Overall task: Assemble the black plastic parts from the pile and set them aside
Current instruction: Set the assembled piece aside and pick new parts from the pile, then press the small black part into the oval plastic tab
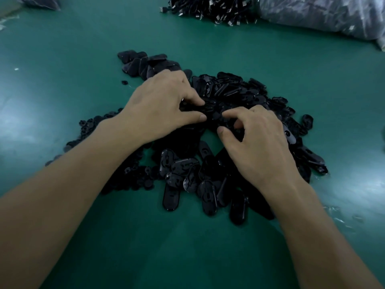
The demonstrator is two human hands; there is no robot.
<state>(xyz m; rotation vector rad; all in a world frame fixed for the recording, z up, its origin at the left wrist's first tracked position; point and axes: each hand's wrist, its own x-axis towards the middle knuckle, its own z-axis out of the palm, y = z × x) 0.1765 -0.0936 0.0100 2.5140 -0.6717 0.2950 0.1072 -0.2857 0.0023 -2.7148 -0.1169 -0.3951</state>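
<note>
I observe the left hand (164, 103) pinching a black part (208, 108) between thumb and forefinger. The right hand (260, 140), just beside it, curls its fingers onto the pile (239, 90); I cannot tell whether it grips anything. The pile lies beneath and beyond both hands on the green table (83, 59).

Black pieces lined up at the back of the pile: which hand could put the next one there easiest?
Probably the left. The left hand pinches a black part and sits just beside that row; the right hand is nearer the person, on the other side of the pile.
</note>
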